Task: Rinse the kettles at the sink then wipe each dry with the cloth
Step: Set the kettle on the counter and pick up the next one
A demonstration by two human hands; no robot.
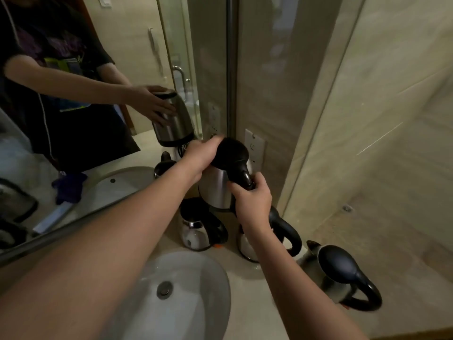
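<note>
A steel kettle [215, 185] is held up at the back corner of the counter [247, 273], beside the mirror [73, 119], above and behind the sink [215, 290]. Its black handle [245, 177] is gripped by the right hand [252, 200], fingers curled round it. The left hand [201, 155] is laid on the far side of the body, next to the black lid [230, 153]; its fingers are turned away, though in the mirror they are shown spread flat against the steel. No cloth is seen in either hand.

Three more kettles are stood on the counter: a small one [196, 231] just below the held kettle, a second [247, 246] partly hidden by the right forearm, and a third [335, 273] at the near right. What may be the cloth, a dark blue rag [68, 187], is visible only as a reflection in the mirror.

The step in hand is judged to be handling between rinse and wipe: the kettle is being either taken up from, or set down in, the corner, and which cannot be told. No running water is seen in the sink. If rinsing is next, the kettle must be carried forward over the sink and its lid opened; if drying, the cloth must first be fetched while one hand keeps the handle.
</note>
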